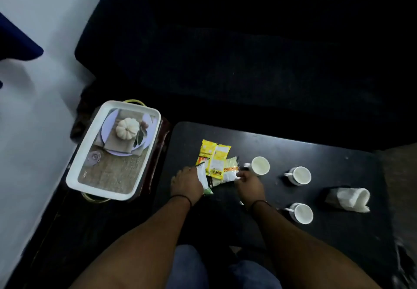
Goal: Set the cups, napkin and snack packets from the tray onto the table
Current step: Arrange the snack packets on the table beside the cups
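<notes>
Yellow and white plastic snack packets lie fanned on the black worktop between both hands' fingers, which pinch their near ends; tugging could knock the white cup just beyond the right fingers.

One head-worn view, looking steeply down

The wide-angle camera sits above the person's forearms and looks forward and down at a dark table, close enough that both hands, left and right, fill the lower middle. A tray lies at left; edges bend from lens distortion.
</notes>
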